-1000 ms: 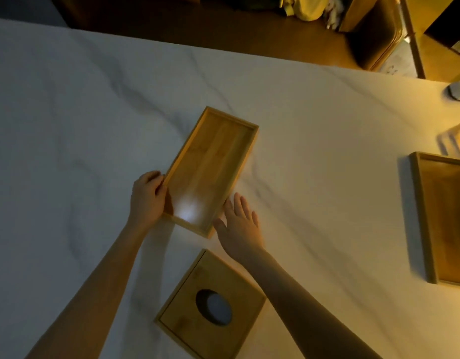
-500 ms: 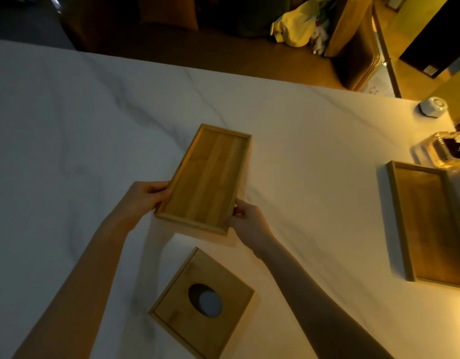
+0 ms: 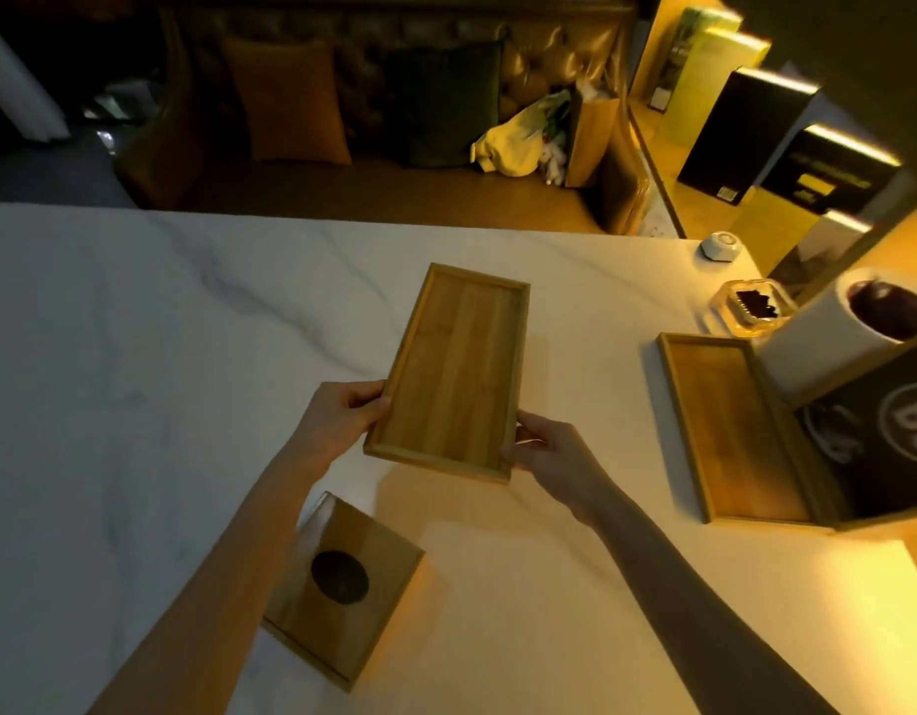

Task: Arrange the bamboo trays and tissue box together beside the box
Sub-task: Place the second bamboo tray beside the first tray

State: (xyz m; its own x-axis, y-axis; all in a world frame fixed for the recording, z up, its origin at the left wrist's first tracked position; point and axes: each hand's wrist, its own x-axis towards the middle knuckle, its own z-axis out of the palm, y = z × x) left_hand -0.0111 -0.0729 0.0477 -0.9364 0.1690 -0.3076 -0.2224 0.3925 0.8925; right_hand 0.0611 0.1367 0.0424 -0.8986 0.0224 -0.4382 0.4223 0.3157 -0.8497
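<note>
A long bamboo tray [image 3: 459, 369] is lifted off the white marble table [image 3: 136, 353], near end toward me. My left hand [image 3: 337, 423] grips its near left corner and my right hand [image 3: 546, 454] grips its near right corner. A second bamboo tray [image 3: 724, 430] lies flat at the right, against a dark box [image 3: 889, 446] with a round white logo. A square bamboo tissue box [image 3: 342, 585] with a round hole on top sits near me, partly under my left forearm.
A white paper roll [image 3: 848, 327] leans on the dark box. A glass ashtray [image 3: 750, 307] and a small white device [image 3: 720, 247] stand at the far right corner. Beyond the table's far edge are a sofa with cushions and stacked boxes.
Both hands closed on the tray's near corners and raised it off the table, turning it straighter. The view tilted up, bringing the dark box and paper roll into sight.
</note>
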